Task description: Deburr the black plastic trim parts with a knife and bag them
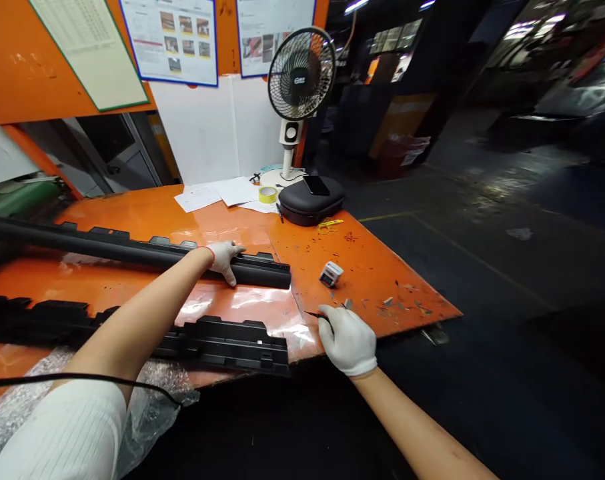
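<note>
My left hand, in a white glove, lies over the long black plastic trim strip near its right end. Its thumb is on the front side and its fingers reach over the back edge. My right hand, also gloved, is closed around a thin, dark, pointed tool just above the table's front edge. The tool's tip points left; its exact kind is hidden by the fingers. A second black plastic strip with notched edges rests nearer to me, partly behind my left forearm.
The orange table bears a small white-and-black stamp-like device, scattered scraps, yellow tape, papers, a black case with a phone, and a fan. Bubble wrap hangs at the front left, near a black cable.
</note>
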The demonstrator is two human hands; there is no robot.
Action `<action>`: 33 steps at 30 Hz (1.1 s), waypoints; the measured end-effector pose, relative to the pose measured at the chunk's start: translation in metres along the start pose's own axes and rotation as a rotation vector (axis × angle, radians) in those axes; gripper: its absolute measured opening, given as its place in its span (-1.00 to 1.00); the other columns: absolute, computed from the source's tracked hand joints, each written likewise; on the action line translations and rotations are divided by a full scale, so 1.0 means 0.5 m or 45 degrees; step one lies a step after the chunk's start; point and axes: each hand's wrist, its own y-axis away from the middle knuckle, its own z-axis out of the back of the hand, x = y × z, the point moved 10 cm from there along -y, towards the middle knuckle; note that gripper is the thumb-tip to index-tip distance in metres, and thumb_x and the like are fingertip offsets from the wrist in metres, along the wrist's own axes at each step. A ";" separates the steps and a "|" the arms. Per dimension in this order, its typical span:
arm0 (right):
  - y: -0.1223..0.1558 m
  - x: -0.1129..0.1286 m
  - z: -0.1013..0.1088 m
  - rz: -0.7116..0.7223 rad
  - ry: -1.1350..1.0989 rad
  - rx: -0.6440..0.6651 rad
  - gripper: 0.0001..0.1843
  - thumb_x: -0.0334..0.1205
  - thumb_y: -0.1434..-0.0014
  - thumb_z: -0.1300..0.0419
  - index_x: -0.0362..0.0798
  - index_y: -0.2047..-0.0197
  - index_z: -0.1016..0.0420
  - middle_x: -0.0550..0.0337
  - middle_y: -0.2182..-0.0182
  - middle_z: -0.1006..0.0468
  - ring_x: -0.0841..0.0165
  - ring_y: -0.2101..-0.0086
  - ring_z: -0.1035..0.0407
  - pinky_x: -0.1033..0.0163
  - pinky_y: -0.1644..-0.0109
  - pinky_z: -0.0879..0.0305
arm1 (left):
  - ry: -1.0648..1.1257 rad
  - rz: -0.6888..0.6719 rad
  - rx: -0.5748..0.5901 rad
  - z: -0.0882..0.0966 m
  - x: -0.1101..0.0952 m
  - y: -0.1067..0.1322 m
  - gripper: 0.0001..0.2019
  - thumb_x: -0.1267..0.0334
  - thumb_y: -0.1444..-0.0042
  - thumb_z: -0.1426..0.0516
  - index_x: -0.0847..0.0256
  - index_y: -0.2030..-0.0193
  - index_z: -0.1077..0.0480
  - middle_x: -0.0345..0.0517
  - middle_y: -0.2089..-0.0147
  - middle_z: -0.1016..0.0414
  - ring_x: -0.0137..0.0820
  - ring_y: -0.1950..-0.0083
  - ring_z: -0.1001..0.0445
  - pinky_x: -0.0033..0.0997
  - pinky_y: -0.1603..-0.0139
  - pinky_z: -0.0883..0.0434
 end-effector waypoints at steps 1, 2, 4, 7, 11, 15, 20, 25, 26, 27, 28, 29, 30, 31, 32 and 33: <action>0.001 -0.002 0.001 -0.013 -0.007 -0.016 -0.60 -0.13 -0.50 0.01 -0.11 -0.01 -0.63 0.04 0.30 -0.65 0.18 0.29 -0.47 0.15 0.20 -0.25 | -0.087 -0.021 -0.121 0.022 -0.024 0.010 0.20 -0.13 0.27 -0.51 0.05 -0.56 -0.20 0.26 -0.43 -0.31 0.17 -0.36 -0.39 0.02 -0.35 -0.38; 0.001 -0.004 0.002 -0.029 -0.018 -0.037 -0.59 -0.12 -0.50 0.01 -0.12 -0.05 -0.62 0.03 0.27 -0.66 0.18 0.27 -0.48 0.16 0.18 -0.26 | -0.172 -0.063 -0.266 0.043 -0.054 0.027 0.11 -0.09 0.24 -0.51 0.09 -0.49 -0.30 0.28 -0.35 -0.37 0.19 -0.32 -0.40 0.06 -0.34 -0.37; 0.003 -0.007 0.004 -0.043 -0.047 -0.073 -0.58 -0.11 -0.51 0.01 -0.13 -0.11 -0.61 0.02 0.21 -0.67 0.17 0.24 -0.49 0.16 0.14 -0.28 | -0.282 -0.155 -0.496 0.059 -0.113 0.072 -0.26 0.01 0.03 -0.44 0.16 -0.31 -0.47 0.27 -0.19 -0.48 0.18 -0.26 -0.43 0.09 -0.30 -0.37; 0.003 -0.003 -0.001 -0.016 -0.083 -0.041 -0.58 -0.14 -0.52 0.02 -0.08 -0.11 -0.63 0.05 0.26 -0.66 0.19 0.26 -0.47 0.16 0.15 -0.24 | -0.267 -0.164 -0.531 0.009 -0.154 0.123 -0.73 0.20 -0.34 -0.14 0.17 -0.07 -0.58 0.23 -0.01 -0.56 0.06 -0.12 -0.52 0.02 -0.12 -0.45; -0.001 -0.001 -0.013 -0.015 -0.085 0.091 -0.58 -0.15 -0.54 0.02 -0.05 -0.04 -0.68 0.07 0.35 -0.61 0.20 0.29 -0.43 0.16 0.18 -0.17 | -0.219 -0.158 -0.504 -0.069 -0.169 0.170 -0.62 0.27 -0.36 -0.04 0.06 -0.22 -0.54 0.15 -0.12 -0.55 -0.02 -0.12 -0.53 -0.09 -0.03 -0.48; -0.011 -0.011 -0.030 -0.068 -0.090 0.300 -0.63 -0.16 -0.53 -0.02 -0.02 -0.10 -0.66 0.07 0.24 -0.66 0.21 0.20 -0.45 0.19 0.15 -0.16 | -0.102 -0.106 -0.423 -0.105 -0.160 0.203 -0.49 0.17 -0.31 -0.07 -0.01 -0.37 -0.48 0.09 -0.25 -0.51 0.01 -0.18 -0.52 -0.05 -0.12 -0.49; -0.041 -0.041 -0.045 -0.165 0.020 0.560 -0.63 -0.15 -0.52 -0.04 -0.01 0.05 -0.69 0.02 0.16 -0.66 0.15 0.11 -0.46 0.17 0.08 -0.22 | 0.076 -0.070 -0.431 -0.128 -0.161 0.222 -0.37 -0.09 -0.39 0.02 0.15 -0.45 -0.42 0.13 -0.40 -0.43 0.05 -0.37 -0.42 -0.01 -0.38 -0.39; -0.066 -0.042 -0.052 -0.145 -0.006 0.642 -0.61 -0.18 -0.53 -0.01 0.03 -0.11 -0.67 0.05 0.08 -0.70 0.16 0.05 -0.50 0.18 -0.02 -0.29 | 0.198 -0.081 -0.506 -0.147 -0.171 0.225 -0.30 -0.16 -0.39 0.06 0.26 -0.46 -0.40 0.18 -0.45 -0.37 0.04 -0.46 -0.34 -0.03 -0.49 -0.31; -0.068 -0.041 -0.054 -0.147 -0.016 0.650 -0.60 -0.18 -0.54 0.00 0.06 -0.17 -0.66 0.07 0.05 -0.70 0.17 0.03 -0.50 0.18 -0.04 -0.30 | 0.212 -0.075 -0.508 -0.150 -0.171 0.225 -0.30 -0.16 -0.39 0.06 0.27 -0.46 -0.39 0.18 -0.46 -0.37 0.04 -0.47 -0.33 -0.03 -0.50 -0.30; -0.069 -0.041 -0.056 -0.153 -0.022 0.656 -0.59 -0.17 -0.55 0.00 0.08 -0.20 -0.64 0.08 0.03 -0.70 0.17 0.02 -0.51 0.18 -0.06 -0.31 | 0.223 -0.067 -0.506 -0.151 -0.170 0.225 -0.29 -0.15 -0.39 0.06 0.27 -0.46 -0.39 0.18 -0.46 -0.37 0.04 -0.47 -0.32 -0.02 -0.50 -0.29; -0.069 -0.041 -0.057 -0.163 -0.023 0.661 -0.59 -0.16 -0.55 0.00 0.09 -0.22 -0.64 0.08 0.01 -0.70 0.17 0.01 -0.51 0.18 -0.07 -0.32 | 0.233 -0.061 -0.503 -0.152 -0.169 0.224 -0.29 -0.15 -0.39 0.05 0.28 -0.46 -0.39 0.18 -0.46 -0.37 0.04 -0.47 -0.32 -0.02 -0.51 -0.29; -0.068 -0.042 -0.058 -0.175 -0.018 0.666 -0.59 -0.15 -0.55 0.00 0.11 -0.22 -0.64 0.08 0.00 -0.70 0.17 0.01 -0.52 0.17 -0.07 -0.33 | 0.242 -0.056 -0.500 -0.152 -0.168 0.224 -0.29 -0.16 -0.38 0.05 0.27 -0.46 -0.39 0.17 -0.45 -0.37 0.04 -0.47 -0.33 -0.02 -0.50 -0.30; -0.067 -0.043 -0.060 -0.187 -0.011 0.673 -0.59 -0.14 -0.56 0.00 0.13 -0.23 -0.64 0.09 -0.01 -0.70 0.16 0.01 -0.52 0.17 -0.07 -0.33 | 0.250 -0.051 -0.497 -0.152 -0.167 0.224 -0.29 -0.16 -0.38 0.04 0.26 -0.46 -0.40 0.17 -0.45 -0.38 0.04 -0.47 -0.33 -0.02 -0.50 -0.30; -0.066 -0.044 -0.061 -0.200 -0.004 0.680 -0.58 -0.13 -0.56 -0.01 0.15 -0.25 -0.63 0.10 -0.02 -0.69 0.16 0.00 -0.52 0.16 -0.07 -0.34 | 0.254 -0.046 -0.497 -0.151 -0.166 0.223 -0.29 -0.17 -0.37 0.03 0.25 -0.46 -0.40 0.16 -0.45 -0.38 0.04 -0.47 -0.33 -0.02 -0.50 -0.30; -0.065 -0.046 -0.062 -0.211 0.003 0.689 -0.58 -0.12 -0.56 -0.01 0.18 -0.27 -0.62 0.10 -0.02 -0.69 0.16 0.00 -0.52 0.16 -0.07 -0.34 | 0.255 -0.042 -0.496 -0.151 -0.166 0.223 -0.29 -0.17 -0.37 0.03 0.24 -0.46 -0.40 0.15 -0.45 -0.38 0.04 -0.48 -0.32 -0.02 -0.50 -0.30; -0.064 -0.047 -0.063 -0.219 0.010 0.698 -0.58 -0.12 -0.57 0.00 0.20 -0.29 -0.60 0.10 -0.03 -0.68 0.16 0.00 -0.51 0.16 -0.06 -0.34 | 0.253 -0.040 -0.495 -0.151 -0.166 0.222 -0.29 -0.17 -0.37 0.02 0.24 -0.46 -0.40 0.14 -0.45 -0.38 0.03 -0.49 -0.31 -0.02 -0.51 -0.29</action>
